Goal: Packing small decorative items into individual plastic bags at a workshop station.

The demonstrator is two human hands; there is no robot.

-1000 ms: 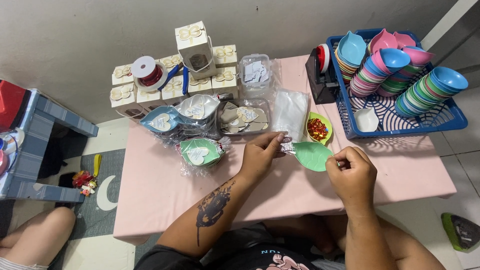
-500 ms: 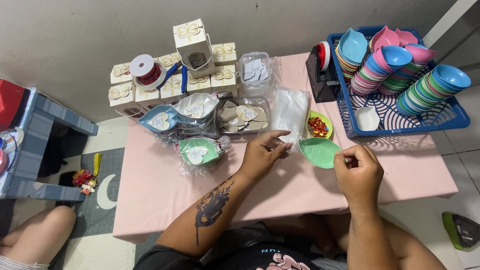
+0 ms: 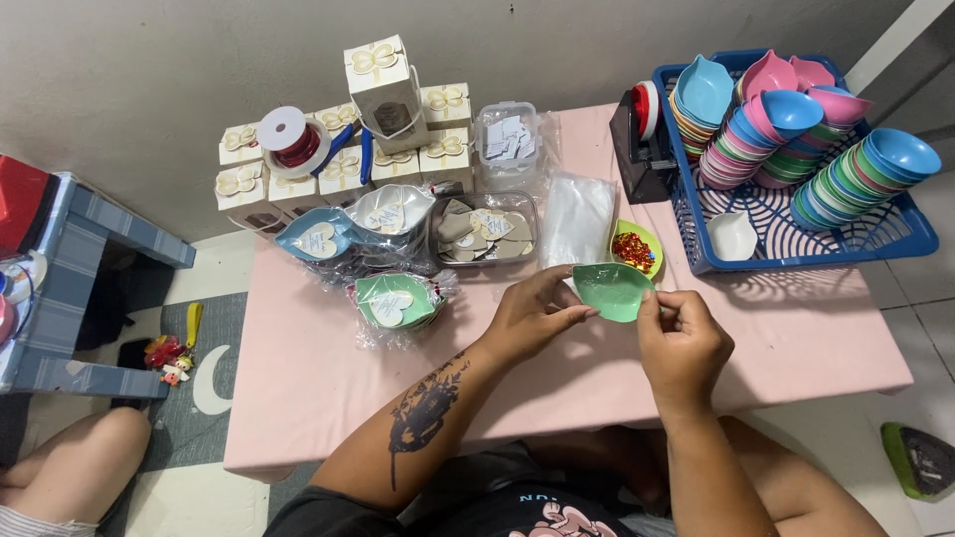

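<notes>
**Green leaf dish held in both hands over the counter**

Dish (image 3: pixel 612 290): small, pale green, leaf-shaped, pointed at one end, glossy, hollow side up, nothing visible inside. Held just above the pink counter (image 3: pixel 816 338), near its middle, a bit toward the far side.

Left hand (image 3: pixel 537 316): fingers curled, thumb and fingertips pinching the dish's left rim. Right hand (image 3: pixel 681 338): fingers bunched closed at the dish's right rim, touching it; can't tell if something small is pinched between them.

Around it:
- Yellow bowl (image 3: pixel 637 249) with red and gold bits, just behind the dish, near but apart.
- Clear plastic bags (image 3: pixel 580 219) lying flat behind, left of the bowl.
- Clear tray of heart tags (image 3: pixel 484 231) further left.
- Wrapped dishes (image 3: pixel 393 303) in cellophane, green, blue and white, left of the left hand.
- Blue basket (image 3: pixel 900 239) at the right far corner, stacks of coloured dishes inside, one white dish loose on its bottom. Basket sticks out past the counter's right edge.
- Tape dispenser (image 3: pixel 642 149) against the basket's left wall.
- Gift boxes (image 3: pixel 383 89) and ribbon spool (image 3: pixel 288 137) along the far left edge, by the wall.

Room: near strip of counter in front of both hands is bare, same for the stretch right of the right hand, below the basket. Left and far sides are crowded.
</notes>
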